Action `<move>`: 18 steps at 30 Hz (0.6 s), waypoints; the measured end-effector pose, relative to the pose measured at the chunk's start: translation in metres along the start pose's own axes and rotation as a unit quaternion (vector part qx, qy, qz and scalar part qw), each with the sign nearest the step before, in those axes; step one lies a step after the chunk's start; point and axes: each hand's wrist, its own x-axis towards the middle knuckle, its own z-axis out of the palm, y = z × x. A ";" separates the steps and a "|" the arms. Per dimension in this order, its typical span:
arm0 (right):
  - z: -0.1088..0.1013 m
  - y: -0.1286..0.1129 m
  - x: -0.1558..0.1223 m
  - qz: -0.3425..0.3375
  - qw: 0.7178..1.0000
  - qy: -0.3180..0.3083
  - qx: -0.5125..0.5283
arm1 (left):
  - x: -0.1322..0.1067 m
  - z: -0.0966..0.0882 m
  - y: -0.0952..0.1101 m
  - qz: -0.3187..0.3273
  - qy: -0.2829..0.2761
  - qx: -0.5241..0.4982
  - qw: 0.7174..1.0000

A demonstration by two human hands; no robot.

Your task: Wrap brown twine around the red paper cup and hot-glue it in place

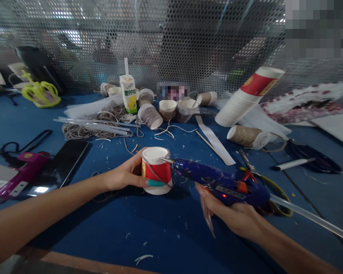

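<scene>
My left hand (130,173) is wrapped round a red and white paper cup (160,173), held upside down above the blue table (108,228). A thin cord runs across the cup's side, under my thumb. In my right hand (231,215) is a blue hot glue gun (214,177) with a small red light lit. Its metal nozzle points left and meets or nearly meets the cup's upper edge; I cannot tell if they touch. A long clear glue stick (311,215) sticks out of the gun's back end.
A tilted stack of paper cups (237,102), a juice carton (128,93) and several cord-wrapped cups (150,116) stand behind. Grey cord (103,120) lies heaped at left, near a phone (65,163) and a purple glue gun (23,173). Scissors (247,161) lie behind the blue gun.
</scene>
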 end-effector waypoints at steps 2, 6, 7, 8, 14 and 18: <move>-0.001 0.000 -0.001 -0.002 1.000 0.005 -0.010 | 0.000 0.000 0.000 0.001 0.001 -0.002 1.000; -0.001 0.003 -0.001 -0.019 1.000 -0.005 -0.021 | -0.001 0.000 0.001 -0.002 0.006 0.005 1.000; -0.001 0.005 -0.002 -0.020 1.000 -0.007 -0.022 | -0.001 -0.001 0.001 -0.004 0.005 0.008 1.000; -0.001 0.006 -0.002 -0.021 1.000 -0.006 -0.023 | -0.001 -0.001 0.001 -0.007 0.005 0.011 1.000; 0.000 0.007 -0.002 -0.037 0.998 0.000 -0.041 | -0.001 -0.001 0.002 -0.008 0.014 0.021 1.000; -0.001 0.006 -0.001 -0.026 0.999 -0.009 -0.033 | -0.002 -0.001 0.003 -0.010 0.017 0.031 0.999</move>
